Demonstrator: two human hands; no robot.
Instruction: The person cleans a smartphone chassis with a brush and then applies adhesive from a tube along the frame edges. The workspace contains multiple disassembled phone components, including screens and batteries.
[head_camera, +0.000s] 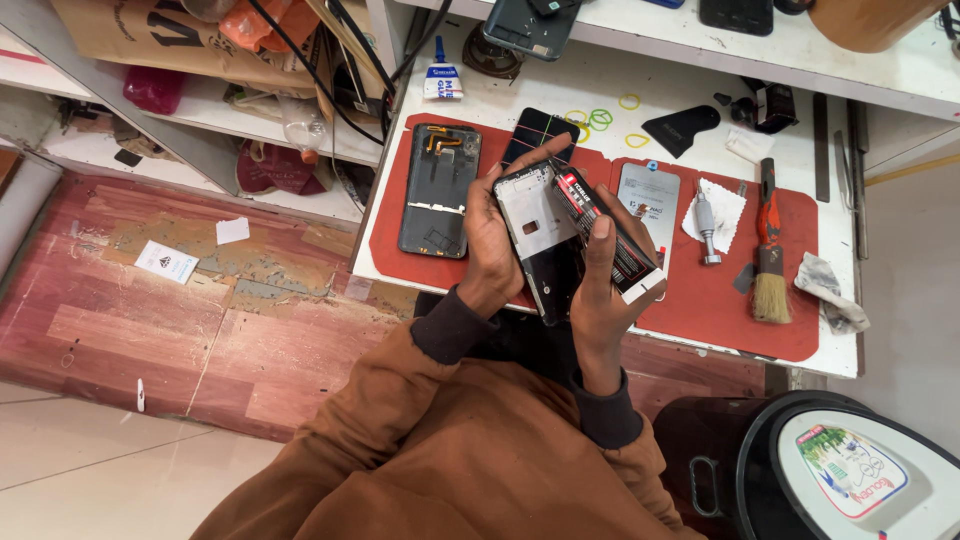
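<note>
Red work mat (720, 300) covers the white bench (600, 85). Above its middle, left hand (492, 240) grips an opened phone frame (540, 235), fingers curled round the edge, seemingly to steady it. Right hand (600, 290) clasps a black-and-red battery (610, 235) against the frame, thumb on top. Laid out within reach: back cover (440, 190), brush (768, 265), metal plate (648, 195), cloth (722, 212).
</note>
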